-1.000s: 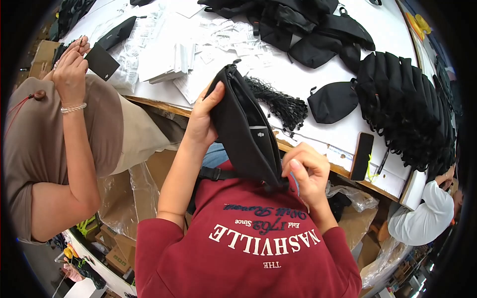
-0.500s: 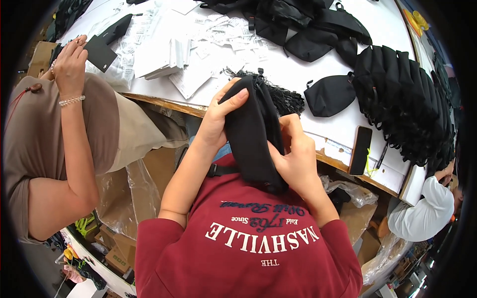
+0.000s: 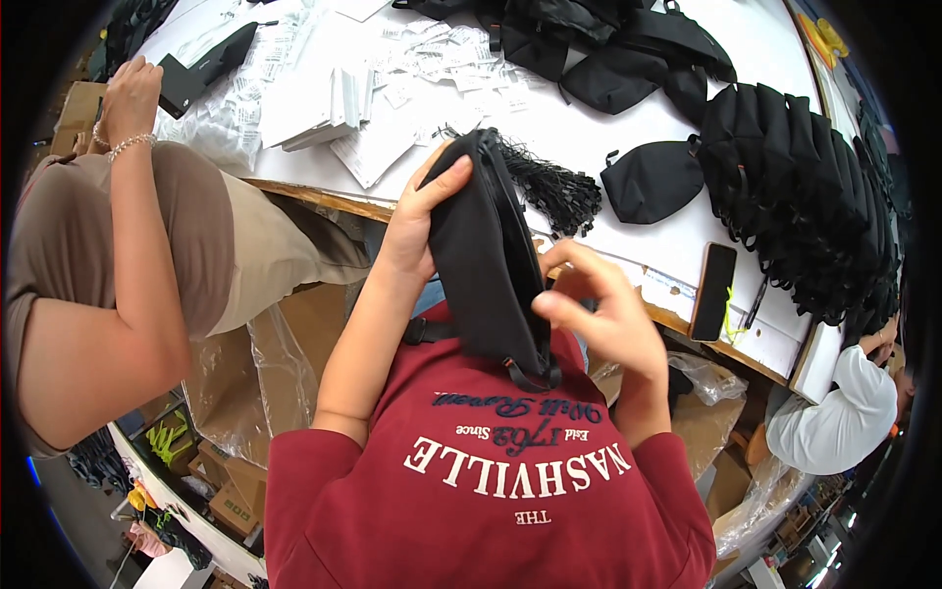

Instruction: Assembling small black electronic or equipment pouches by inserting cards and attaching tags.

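Note:
A black zip pouch (image 3: 473, 260) is held up at a tilt in front of my chest. My left hand (image 3: 417, 218) grips its upper left side, the thumb lying across the front and the other fingers behind. The pouch's zipped edge gapes along its right side, and a small loop hangs at its lower end. Beside that opening is my right hand (image 3: 618, 312), thumb and forefinger spread apart with nothing seen between them. Its fingertips are close to the pouch's edge; whether they touch it I cannot tell. Behind the pouch lies a bunch of black zipper pulls (image 3: 557, 191).
On the white table (image 3: 628, 250) are a flat black pouch (image 3: 653, 182), a row of black pouches (image 3: 785, 187), a phone (image 3: 713, 293), and paper slips with a stack of cards (image 3: 319, 108). A co-worker (image 3: 118, 245) stands at left, another person (image 3: 834, 417) sits far right.
My right hand has come away from inside the pouch's edge and its fingers have spread. The pouch has shifted slightly left and its opening shows wider. The left co-worker's hand has moved a little.

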The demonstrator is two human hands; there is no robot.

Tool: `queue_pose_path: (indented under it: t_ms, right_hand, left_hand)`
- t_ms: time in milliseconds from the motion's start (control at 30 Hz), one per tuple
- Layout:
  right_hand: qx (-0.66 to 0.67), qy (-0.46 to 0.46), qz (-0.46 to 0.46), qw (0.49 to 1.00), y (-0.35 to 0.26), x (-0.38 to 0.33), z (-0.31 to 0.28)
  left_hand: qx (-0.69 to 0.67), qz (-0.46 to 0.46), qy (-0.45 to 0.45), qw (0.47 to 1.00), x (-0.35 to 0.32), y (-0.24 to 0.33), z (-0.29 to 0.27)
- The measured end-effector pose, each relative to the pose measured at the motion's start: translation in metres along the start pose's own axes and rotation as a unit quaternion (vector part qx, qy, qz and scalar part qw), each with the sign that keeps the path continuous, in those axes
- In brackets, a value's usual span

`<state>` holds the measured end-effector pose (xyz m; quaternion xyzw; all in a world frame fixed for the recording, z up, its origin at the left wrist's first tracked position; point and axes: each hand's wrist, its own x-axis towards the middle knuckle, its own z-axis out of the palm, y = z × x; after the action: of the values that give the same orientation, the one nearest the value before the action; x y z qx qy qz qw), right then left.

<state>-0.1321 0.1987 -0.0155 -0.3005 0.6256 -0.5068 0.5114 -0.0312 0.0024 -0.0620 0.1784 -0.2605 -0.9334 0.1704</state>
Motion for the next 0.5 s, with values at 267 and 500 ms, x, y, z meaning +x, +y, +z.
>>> queue_pose_path:
  t_ms: [267,500]
  right_hand:
    - [-0.231,0.195,-0.235,0.924,-0.035,0.038,-0.015]
    - [-0.3,0.162,-0.209,0.917,-0.034,0.033,-0.016]
  left_hand:
    - [0.136,-0.095,-0.064,0.984,-0.008,-0.005,0.025]
    - [0.143,-0.082,0.002,0.986,-0.003,-0.015,0.022]
